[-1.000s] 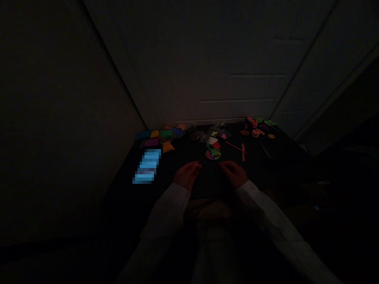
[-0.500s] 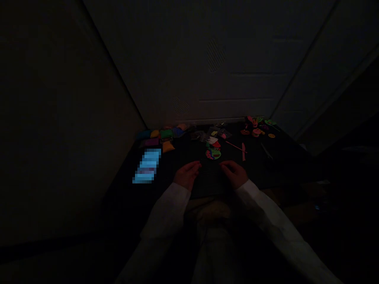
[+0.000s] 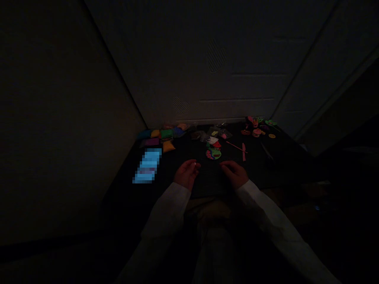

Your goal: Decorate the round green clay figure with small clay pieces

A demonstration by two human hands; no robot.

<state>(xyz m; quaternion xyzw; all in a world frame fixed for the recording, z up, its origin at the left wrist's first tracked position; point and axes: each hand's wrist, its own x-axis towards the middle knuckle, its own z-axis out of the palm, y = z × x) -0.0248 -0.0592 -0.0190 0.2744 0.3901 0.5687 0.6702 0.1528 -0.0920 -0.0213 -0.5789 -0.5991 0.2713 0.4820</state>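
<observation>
A tiny white piece of modelling clay shows between the thumb and fingers of my left hand, held over the front of the dark table. To its right, my right hand is closed with thumb and forefinger tips together; whether anything is pinched there is too dark to see. Just beyond both hands lies a round green clay piece with pink and blue decoration on its left side. Behind that sit a red piece and a white piece.
A lit phone lies at the left, near coloured clay packets. On the right are a pink stick, a pink plastic knife and dark scissors. Several small clay figures stand at the back right, by the wall.
My left hand has turned slightly and its fingers have shifted, so the white piece now shows. My right hand has barely moved.
</observation>
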